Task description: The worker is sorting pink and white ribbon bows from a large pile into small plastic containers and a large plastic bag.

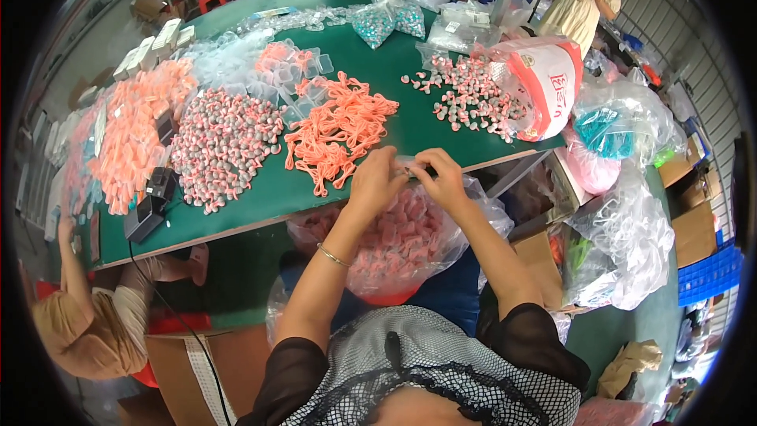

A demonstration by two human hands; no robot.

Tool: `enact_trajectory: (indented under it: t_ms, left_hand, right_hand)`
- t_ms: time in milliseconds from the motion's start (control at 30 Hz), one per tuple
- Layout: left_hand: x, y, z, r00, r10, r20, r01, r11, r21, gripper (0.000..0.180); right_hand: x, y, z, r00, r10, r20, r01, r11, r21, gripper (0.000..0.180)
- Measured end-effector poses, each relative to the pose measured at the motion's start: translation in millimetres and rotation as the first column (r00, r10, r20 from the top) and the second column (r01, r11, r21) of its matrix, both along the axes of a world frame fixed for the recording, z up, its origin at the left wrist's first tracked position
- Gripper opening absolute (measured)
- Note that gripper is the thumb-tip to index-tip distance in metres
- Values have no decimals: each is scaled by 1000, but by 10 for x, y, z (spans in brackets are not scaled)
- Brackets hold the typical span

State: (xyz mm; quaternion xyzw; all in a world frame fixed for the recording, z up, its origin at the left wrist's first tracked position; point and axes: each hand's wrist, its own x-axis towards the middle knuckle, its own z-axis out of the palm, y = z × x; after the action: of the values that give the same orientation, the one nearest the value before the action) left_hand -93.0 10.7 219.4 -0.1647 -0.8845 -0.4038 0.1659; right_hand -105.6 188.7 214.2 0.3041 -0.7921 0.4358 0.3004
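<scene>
My left hand (377, 181) and my right hand (442, 181) meet at the table's near edge, fingers pinched together. Between the fingertips is something small, partly greyish, mostly hidden by them; its kind does not show. Just left of my left hand lies a tangled heap of orange cord loops (335, 130). Beyond it spreads a pile of small grey-and-pink pieces (225, 142). More such pieces (473, 99) spill from a white and red sack (544, 83) at the right. Below my hands, a clear plastic bag (406, 237) in my lap holds many pink-and-grey pieces.
The green table (394, 63) carries orange pieces (142, 126), clear plastic cases (229, 59) and a bag of teal-and-white bits (374, 25). A dark device (146, 217) trails a cable. One person sits at left; another (583, 0) stands far right. Cartons (540, 264) and plastic bags crowd the right.
</scene>
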Motion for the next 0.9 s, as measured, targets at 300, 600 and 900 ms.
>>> enact_trajectory:
  t_ms: [300, 600, 900]
  left_hand:
    - [1, -10, 15, 993, 82, 88, -80, 996, -26, 18]
    - [-40, -39, -65, 987, 125, 102, -132, 989, 64, 17]
    - [131, 45, 76, 977, 156, 145, -181, 967, 179, 15]
  right_hand:
    - [49, -23, -20, 997, -24, 71, 26, 999, -39, 15]
    - [31, -50, -14, 1000, -2, -13, 1, 999, -51, 18]
    - [50, -71, -68, 999, -13, 36, 16, 997, -80, 17]
